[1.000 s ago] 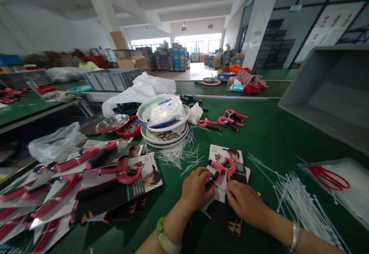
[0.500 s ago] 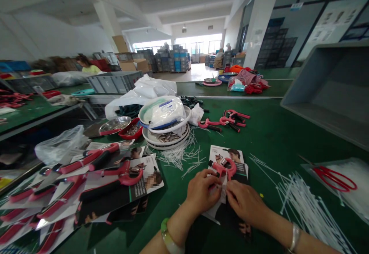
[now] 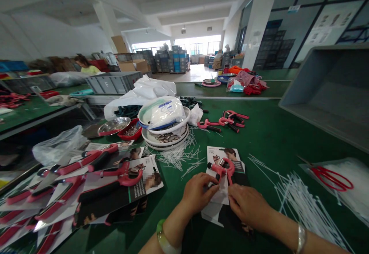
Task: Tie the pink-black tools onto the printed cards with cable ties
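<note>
A pink hand grip strengthener (image 3: 229, 166) with a metal spring lies on a printed cardboard backing card (image 3: 212, 152) in front of me. My left hand (image 3: 198, 192) pinches its left handle between thumb and fingers. Closed around the right handle, at the card's right side, is my right hand (image 3: 248, 207). Between the handles a whitish part of the card shows. My fingers cover most of both handles, and I cannot make out whether a tie is among them. White cable ties (image 3: 305, 204) lie in a loose bundle to the right of my right hand.
Carded grip strengtheners (image 3: 100, 188) are piled at left. Stacked white trays (image 3: 165, 136) hold metal springs, with more ties before them. Loose pink grips (image 3: 225, 121) lie further back. Red scissors (image 3: 331, 177) rest on a plastic bag at right, below a grey crate (image 3: 325, 104).
My hands have drawn slightly apart, the left shifting left. More of the whitish card between the handles shows. The card under the grip sits slightly further left in view.
</note>
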A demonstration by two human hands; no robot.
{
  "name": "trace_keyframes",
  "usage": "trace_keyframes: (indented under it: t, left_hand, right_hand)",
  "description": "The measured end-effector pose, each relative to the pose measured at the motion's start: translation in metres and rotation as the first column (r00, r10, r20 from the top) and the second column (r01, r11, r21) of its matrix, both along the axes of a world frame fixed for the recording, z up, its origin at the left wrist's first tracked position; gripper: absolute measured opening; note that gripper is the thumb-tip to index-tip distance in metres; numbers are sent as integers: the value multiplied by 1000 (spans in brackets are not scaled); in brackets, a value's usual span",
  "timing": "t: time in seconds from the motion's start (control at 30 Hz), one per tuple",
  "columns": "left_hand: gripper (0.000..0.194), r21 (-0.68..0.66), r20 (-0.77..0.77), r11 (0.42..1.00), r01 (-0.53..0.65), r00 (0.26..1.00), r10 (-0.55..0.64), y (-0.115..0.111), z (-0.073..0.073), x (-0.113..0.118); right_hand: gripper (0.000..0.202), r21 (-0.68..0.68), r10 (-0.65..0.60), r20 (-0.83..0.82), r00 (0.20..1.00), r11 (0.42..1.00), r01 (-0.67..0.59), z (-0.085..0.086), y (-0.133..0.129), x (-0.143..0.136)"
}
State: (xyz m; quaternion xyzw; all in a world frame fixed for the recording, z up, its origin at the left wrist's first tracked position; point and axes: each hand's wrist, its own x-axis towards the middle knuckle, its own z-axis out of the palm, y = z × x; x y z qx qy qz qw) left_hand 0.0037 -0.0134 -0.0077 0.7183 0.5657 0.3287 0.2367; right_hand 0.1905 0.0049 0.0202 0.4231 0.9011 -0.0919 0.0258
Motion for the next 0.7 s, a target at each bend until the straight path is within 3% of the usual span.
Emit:
trace_keyframes:
  t: [0.13,0.37,0.47,0.57,0.7]
  left_hand:
    - [16,-16,-60,989,-146,988,144,-1,-1,10]
    - [24,-58,-102,979,-196,977,190,1,-1,14]
    - [24,-70,-105,976,-206,974,198,0,-2,16]
    - [26,-93,-76,973,-213,976,207,1,-4,16]
    - [27,-100,-8,981,-167,986,167,6,-8,8]
  right_hand:
    - [20,42,56,31,998,997,-57,-5,1,0]
    - [19,89,105,-79,991,991,-98,-8,5,11]
    - [22,60,64,-206,977,997,-52,-4,6,11]
    - [23,45,67,-414,908,998,-53,-2,4,3]
    - [30,-164,-19,-570,822,982,-91,-3,7,-10]
